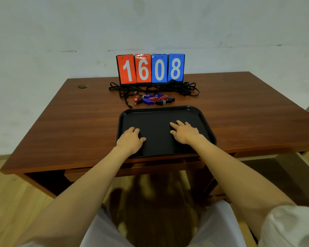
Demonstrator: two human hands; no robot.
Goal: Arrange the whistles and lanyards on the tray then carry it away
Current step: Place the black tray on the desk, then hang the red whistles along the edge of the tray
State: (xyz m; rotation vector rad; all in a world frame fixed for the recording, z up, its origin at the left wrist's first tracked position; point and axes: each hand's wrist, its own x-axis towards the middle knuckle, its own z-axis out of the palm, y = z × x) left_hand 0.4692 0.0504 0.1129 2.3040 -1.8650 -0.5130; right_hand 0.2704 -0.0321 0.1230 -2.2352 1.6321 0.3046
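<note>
A black tray [161, 111] lies on the near middle of the wooden table [78, 122], holding nothing but my hands. My left hand [130, 139] rests palm down on its left half, fingers apart. My right hand [184, 131] rests palm down on its right half, fingers spread. Just beyond the tray's far rim lies a cluster of red, blue and black whistles [152, 100]. Behind them a tangle of black lanyards [150, 89] spreads across the table, one strand trailing toward the tray's far left corner.
A flip scoreboard [151, 68] reading 1608 stands at the back of the table against the white wall. A small brown mark or hole [82, 85] sits at the far left. The table's near edge is right under my wrists.
</note>
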